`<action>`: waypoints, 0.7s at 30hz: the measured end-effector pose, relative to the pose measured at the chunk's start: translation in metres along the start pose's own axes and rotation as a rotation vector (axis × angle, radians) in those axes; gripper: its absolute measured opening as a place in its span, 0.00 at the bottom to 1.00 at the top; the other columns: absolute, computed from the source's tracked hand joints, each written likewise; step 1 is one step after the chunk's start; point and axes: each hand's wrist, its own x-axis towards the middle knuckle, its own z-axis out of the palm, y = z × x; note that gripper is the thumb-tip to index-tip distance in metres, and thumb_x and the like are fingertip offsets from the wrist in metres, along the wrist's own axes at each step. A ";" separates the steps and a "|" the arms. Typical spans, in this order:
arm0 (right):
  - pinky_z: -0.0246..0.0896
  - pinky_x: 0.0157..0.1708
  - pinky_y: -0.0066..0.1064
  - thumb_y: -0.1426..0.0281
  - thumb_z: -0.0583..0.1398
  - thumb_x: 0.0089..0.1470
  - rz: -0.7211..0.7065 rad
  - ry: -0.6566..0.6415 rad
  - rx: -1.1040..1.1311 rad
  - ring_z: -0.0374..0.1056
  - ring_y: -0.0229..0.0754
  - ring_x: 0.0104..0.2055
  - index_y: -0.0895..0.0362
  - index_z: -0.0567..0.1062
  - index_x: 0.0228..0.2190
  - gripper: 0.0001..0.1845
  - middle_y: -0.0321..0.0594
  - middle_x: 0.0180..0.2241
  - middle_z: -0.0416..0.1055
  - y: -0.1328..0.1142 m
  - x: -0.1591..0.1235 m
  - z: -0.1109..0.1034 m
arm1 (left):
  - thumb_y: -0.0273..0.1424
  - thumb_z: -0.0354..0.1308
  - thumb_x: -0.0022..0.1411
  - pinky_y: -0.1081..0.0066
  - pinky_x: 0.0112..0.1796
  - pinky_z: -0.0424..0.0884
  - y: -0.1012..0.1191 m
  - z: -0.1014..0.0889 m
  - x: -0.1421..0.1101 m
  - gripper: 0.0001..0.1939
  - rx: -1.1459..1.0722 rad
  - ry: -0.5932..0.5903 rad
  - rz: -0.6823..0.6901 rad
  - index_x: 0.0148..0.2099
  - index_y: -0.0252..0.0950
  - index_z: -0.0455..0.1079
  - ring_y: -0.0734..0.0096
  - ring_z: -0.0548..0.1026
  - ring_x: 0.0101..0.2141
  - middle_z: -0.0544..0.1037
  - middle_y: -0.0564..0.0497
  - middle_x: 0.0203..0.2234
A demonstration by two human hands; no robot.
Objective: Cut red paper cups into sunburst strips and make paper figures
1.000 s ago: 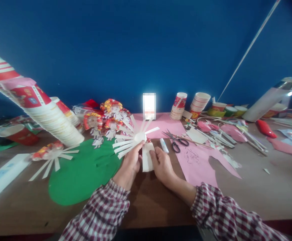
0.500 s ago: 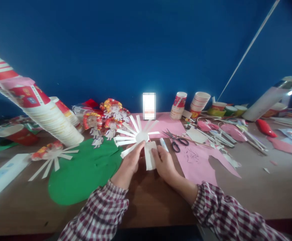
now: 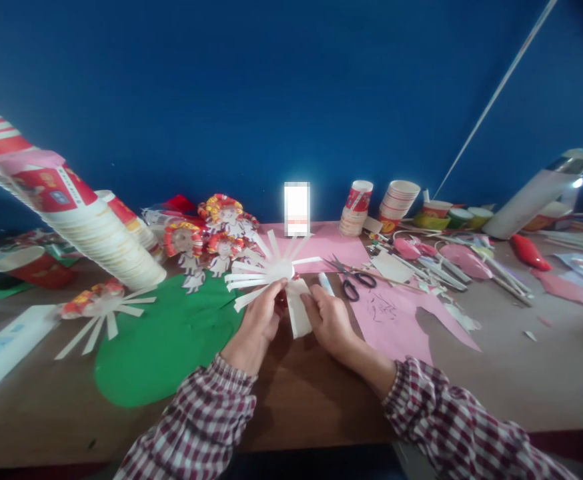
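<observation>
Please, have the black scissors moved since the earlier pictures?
No. Against the pink sheet with drawn lines, the black scissors lie in the same place.

- I see room between the two forearms, over the bare tabletop (image 3: 296, 400) at the near edge.
- To the right I could bring a hand in low over more bare tabletop, with only small paper scraps (image 3: 530, 336) lying there.
- Just beyond the right hand (image 3: 332, 323), the marker (image 3: 326, 283) and scissors (image 3: 347, 271) block a low forward path.
- Ahead of the left hand (image 3: 259, 320), the strips of the cut cup (image 3: 277, 271) fan out toward the paper dolls (image 3: 187, 245).
- Left, the green sheet (image 3: 166, 347) lies low enough to cross, but the tall cup stack (image 3: 101, 233) stands behind it.
- At the back, the blue wall (image 3: 271, 100) stops my reach.
</observation>
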 end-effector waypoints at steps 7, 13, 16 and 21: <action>0.47 0.24 0.30 0.62 0.47 0.63 -0.038 0.059 -0.084 0.57 0.39 0.21 0.53 0.61 0.24 0.17 0.35 0.20 0.62 -0.002 -0.003 0.009 | 0.23 0.59 0.49 0.76 0.27 0.67 0.004 0.008 -0.006 0.02 -0.096 -0.010 -0.033 0.25 0.32 0.69 0.77 0.71 0.20 0.74 0.55 0.17; 0.45 0.24 0.31 0.63 0.47 0.63 -0.054 0.096 -0.092 0.56 0.39 0.21 0.53 0.59 0.24 0.16 0.34 0.20 0.60 -0.004 -0.006 0.011 | 0.26 0.60 0.50 0.76 0.26 0.66 0.001 0.008 -0.007 0.02 -0.091 -0.042 -0.043 0.28 0.31 0.71 0.76 0.71 0.21 0.74 0.54 0.18; 0.46 0.24 0.30 0.64 0.48 0.63 -0.028 0.120 0.004 0.55 0.37 0.21 0.53 0.57 0.23 0.17 0.33 0.20 0.57 -0.005 -0.006 0.012 | 0.25 0.61 0.50 0.76 0.27 0.67 0.001 0.008 -0.006 0.02 -0.131 -0.055 -0.016 0.28 0.31 0.71 0.77 0.72 0.21 0.75 0.54 0.19; 0.48 0.22 0.28 0.62 0.50 0.61 0.053 0.097 0.198 0.53 0.36 0.22 0.53 0.55 0.22 0.17 0.30 0.19 0.54 -0.001 -0.002 0.009 | 0.31 0.66 0.50 0.74 0.27 0.69 0.003 0.001 -0.003 0.10 -0.054 -0.119 -0.027 0.34 0.30 0.73 0.74 0.73 0.24 0.77 0.50 0.24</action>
